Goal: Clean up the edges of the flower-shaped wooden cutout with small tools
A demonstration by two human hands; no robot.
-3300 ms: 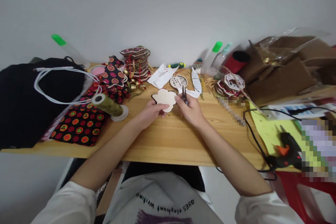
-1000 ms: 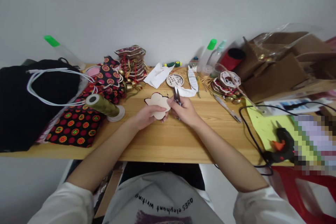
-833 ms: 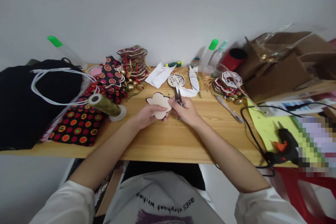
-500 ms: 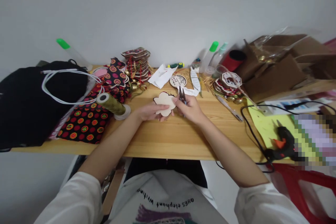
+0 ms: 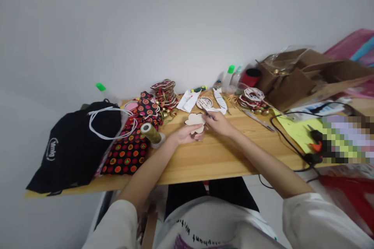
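Note:
In front of me a pale flower-shaped piece (image 5: 194, 120) with a dark edge is held flat above the table. My left hand (image 5: 187, 134) grips it, thumb on top and fingers underneath. My right hand (image 5: 217, 123) is closed round small dark-bladed scissors (image 5: 205, 111), at the right edge of the flower piece; most of the scissors is hidden by the fingers. Just behind lie a round printed disc (image 5: 204, 103) and white paper (image 5: 189, 100). A spool of olive thread (image 5: 152, 133) stands tilted left of my left hand.
Patterned black fabric (image 5: 125, 153) and a black bag (image 5: 78, 144) with a white cord lie at left. Stacked ornaments with bells (image 5: 166, 97) stand behind. On the right are a cardboard box (image 5: 288, 85), a pen-like tool (image 5: 258, 120), and a glue gun (image 5: 315, 144) with its black cable.
My view has swung left and tilted up, so the table sits lower and further right. The scissors' blades, upright and plain before, now show only slightly. Both hands keep their holds.

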